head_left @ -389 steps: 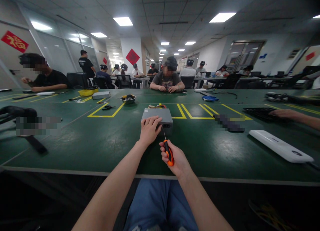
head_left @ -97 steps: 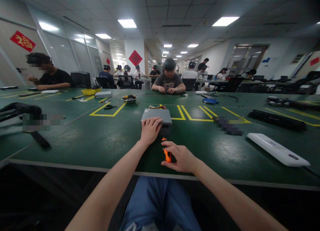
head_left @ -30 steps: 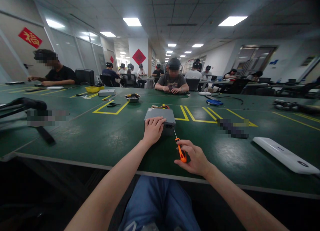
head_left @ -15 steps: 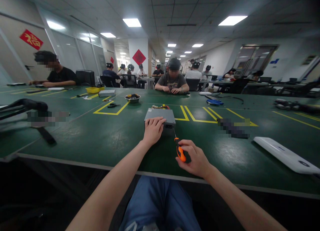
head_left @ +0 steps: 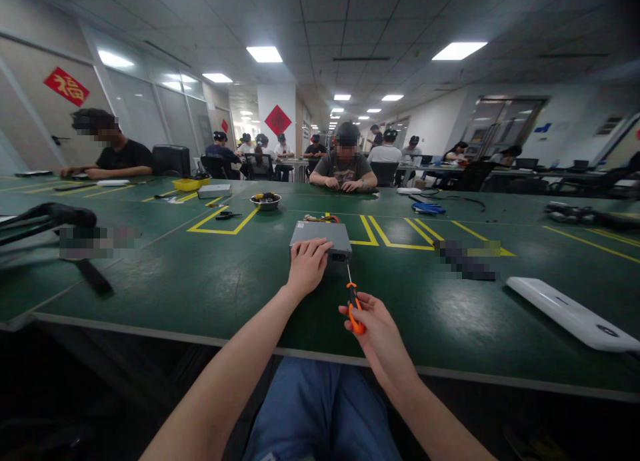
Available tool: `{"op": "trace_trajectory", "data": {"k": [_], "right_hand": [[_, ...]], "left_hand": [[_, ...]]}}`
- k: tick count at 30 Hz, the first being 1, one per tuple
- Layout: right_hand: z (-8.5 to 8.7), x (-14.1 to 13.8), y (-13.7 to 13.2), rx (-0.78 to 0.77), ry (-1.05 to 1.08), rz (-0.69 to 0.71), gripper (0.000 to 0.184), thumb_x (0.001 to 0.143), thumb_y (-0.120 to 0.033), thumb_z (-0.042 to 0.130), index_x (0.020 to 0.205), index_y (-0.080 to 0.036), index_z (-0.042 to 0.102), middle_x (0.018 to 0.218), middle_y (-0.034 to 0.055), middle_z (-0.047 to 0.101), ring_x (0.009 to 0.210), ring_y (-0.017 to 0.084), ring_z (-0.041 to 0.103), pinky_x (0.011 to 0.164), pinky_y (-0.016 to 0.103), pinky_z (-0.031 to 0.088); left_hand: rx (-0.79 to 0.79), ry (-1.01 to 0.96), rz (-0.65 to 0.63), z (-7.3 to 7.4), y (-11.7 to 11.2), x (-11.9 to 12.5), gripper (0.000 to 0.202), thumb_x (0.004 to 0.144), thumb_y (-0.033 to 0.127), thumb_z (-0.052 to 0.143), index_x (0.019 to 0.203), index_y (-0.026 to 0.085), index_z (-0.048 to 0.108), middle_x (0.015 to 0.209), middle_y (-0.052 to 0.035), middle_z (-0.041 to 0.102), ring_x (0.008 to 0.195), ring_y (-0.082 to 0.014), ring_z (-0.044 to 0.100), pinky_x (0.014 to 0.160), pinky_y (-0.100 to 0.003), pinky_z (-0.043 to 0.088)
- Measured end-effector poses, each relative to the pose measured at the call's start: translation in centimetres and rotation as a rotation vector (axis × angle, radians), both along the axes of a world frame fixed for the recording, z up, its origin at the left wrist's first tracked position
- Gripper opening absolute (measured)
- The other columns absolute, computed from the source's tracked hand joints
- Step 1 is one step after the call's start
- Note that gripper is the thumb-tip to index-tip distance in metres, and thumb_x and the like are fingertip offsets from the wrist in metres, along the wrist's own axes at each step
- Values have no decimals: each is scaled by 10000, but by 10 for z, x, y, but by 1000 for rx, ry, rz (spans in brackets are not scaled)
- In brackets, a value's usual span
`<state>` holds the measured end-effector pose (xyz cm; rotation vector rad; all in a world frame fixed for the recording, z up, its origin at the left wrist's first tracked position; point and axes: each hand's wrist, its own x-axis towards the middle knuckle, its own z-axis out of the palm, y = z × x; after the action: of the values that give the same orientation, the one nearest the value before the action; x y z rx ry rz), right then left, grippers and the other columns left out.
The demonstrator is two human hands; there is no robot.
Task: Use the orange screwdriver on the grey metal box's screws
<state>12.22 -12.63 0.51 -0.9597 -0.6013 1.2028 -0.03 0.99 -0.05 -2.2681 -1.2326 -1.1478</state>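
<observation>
A grey metal computer power supply (head_left: 325, 230) lies on the green table, with coloured wires (head_left: 321, 218) bunched behind it. My left hand (head_left: 309, 264) rests on its top near the front edge, fingers stretched out flat; the thumb is hard to see. An orange-and-black screwdriver (head_left: 354, 308) is held by its handle in my right hand (head_left: 374, 324). The screwdriver's shaft points away from me, and its tip is at the front right edge of the power supply, beside the black socket (head_left: 339, 256). Whether the tip sits in a screw is too small to tell.
A metal bowl (head_left: 265, 202) with small items stands behind, left of the power supply. A white device (head_left: 570, 312) lies at the right, a blue cable bundle (head_left: 428, 209) farther back. A yellow tray (head_left: 191, 184) is at the far left. A person (head_left: 345, 164) sits opposite.
My right hand has turned and shifted a little left and down, and the screwdriver now stands straighter with its handle nearer me. My left hand stays on the power supply.
</observation>
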Motion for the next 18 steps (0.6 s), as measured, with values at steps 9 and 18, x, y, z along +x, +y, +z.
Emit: {"op": "trace_trajectory", "data": {"k": [9, 18], "right_hand": [[12, -6, 13, -170, 447, 23, 121, 838, -118, 495, 717, -129, 495, 567, -27, 492, 365, 12, 389, 254, 76, 241], [18, -9, 12, -245, 647, 156, 232, 949, -200, 333, 780, -129, 476, 603, -33, 464, 320, -2, 336, 223, 81, 191]], "left_hand": [[-3, 1, -11, 1, -1, -1, 298, 893, 218, 422, 1161, 298, 525, 1229, -10, 565, 1137, -183, 467, 984, -395, 272], [-5, -2, -11, 1, -1, -1, 309, 887, 202, 425, 1164, 298, 525, 1232, -8, 563, 1152, -178, 459, 980, -383, 277]]}}
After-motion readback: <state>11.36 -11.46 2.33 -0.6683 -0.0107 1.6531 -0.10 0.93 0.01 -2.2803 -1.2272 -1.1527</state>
